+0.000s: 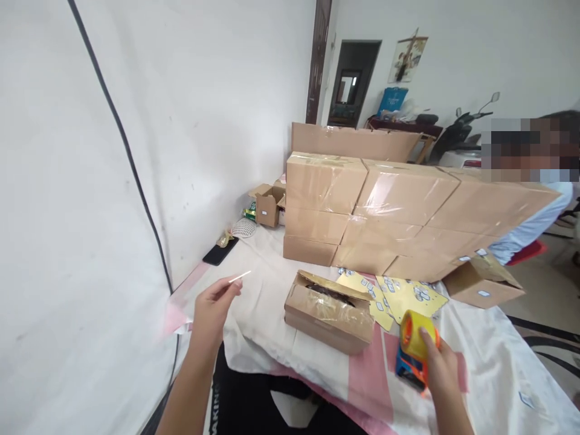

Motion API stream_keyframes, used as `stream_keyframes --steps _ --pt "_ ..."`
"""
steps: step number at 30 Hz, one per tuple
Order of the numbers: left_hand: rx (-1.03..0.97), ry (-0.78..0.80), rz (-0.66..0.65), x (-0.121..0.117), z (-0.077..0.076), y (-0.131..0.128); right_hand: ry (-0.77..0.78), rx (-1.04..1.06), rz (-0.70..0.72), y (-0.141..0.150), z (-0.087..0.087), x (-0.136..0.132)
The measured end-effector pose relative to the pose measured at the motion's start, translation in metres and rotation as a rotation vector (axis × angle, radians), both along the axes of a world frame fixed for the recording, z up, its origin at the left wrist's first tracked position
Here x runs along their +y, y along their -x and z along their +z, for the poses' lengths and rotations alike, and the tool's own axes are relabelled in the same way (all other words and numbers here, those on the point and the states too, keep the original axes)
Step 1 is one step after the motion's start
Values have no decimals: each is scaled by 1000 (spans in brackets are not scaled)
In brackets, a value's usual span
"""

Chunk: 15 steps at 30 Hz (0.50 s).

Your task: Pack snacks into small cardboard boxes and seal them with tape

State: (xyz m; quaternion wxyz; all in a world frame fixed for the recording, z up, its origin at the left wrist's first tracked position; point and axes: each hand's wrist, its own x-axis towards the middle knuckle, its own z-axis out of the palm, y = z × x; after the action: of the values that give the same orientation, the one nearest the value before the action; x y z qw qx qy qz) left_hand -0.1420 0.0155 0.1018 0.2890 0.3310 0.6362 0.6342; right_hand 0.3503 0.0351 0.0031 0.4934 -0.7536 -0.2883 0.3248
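My left hand (212,311) is raised at the lower left, its fingers pinched on a thin white strip (240,277) that sticks out to the right. My right hand (439,362) at the lower right grips an orange and blue tape dispenser (414,350) carrying a yellow roll. Between the two hands a small cardboard box (328,311) lies on the white and pink cloth (489,362), its flaps partly open. Several yellow printed sheets (403,296) lie just behind that box.
A wall of stacked, taped cardboard boxes (399,211) stands behind. A small labelled box (483,284) sits at its right end, an open one (268,205) by the white wall. Another person's sleeve (530,229) shows at far right. A black phone (220,251) lies near the wall.
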Motion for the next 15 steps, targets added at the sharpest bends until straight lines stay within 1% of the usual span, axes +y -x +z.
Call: stream_keyframes --steps 2,4,6,7,8,9,11,12,13,14,15 --pt "2 1 -34 5 -4 -2 -6 -10 -37 -4 -10 1" --pt "14 7 -62 7 -3 2 -17 -87 18 -11 -15 -4" --pt "28 16 -108 7 6 9 -12 -227 123 -16 -14 -12" --pt "41 26 -151 6 13 13 -21 -298 145 -17 -12 -18" --pt "73 42 -226 4 23 17 -32 -364 135 -16 -9 -25" --pt "123 61 -332 1 33 20 -35 -420 87 -13 -4 -32" --pt "237 83 -600 -9 55 21 -30 -497 -95 -1 10 -49" --pt "271 72 -728 -13 64 18 -49 -521 -199 9 19 -57" --pt "279 46 -824 -17 70 14 -94 -539 -272 21 29 -64" --pt "257 13 -877 -19 74 6 -201 -561 -291 36 40 -70" --pt "222 -12 -896 -20 74 -3 -361 -573 -298 54 51 -74"
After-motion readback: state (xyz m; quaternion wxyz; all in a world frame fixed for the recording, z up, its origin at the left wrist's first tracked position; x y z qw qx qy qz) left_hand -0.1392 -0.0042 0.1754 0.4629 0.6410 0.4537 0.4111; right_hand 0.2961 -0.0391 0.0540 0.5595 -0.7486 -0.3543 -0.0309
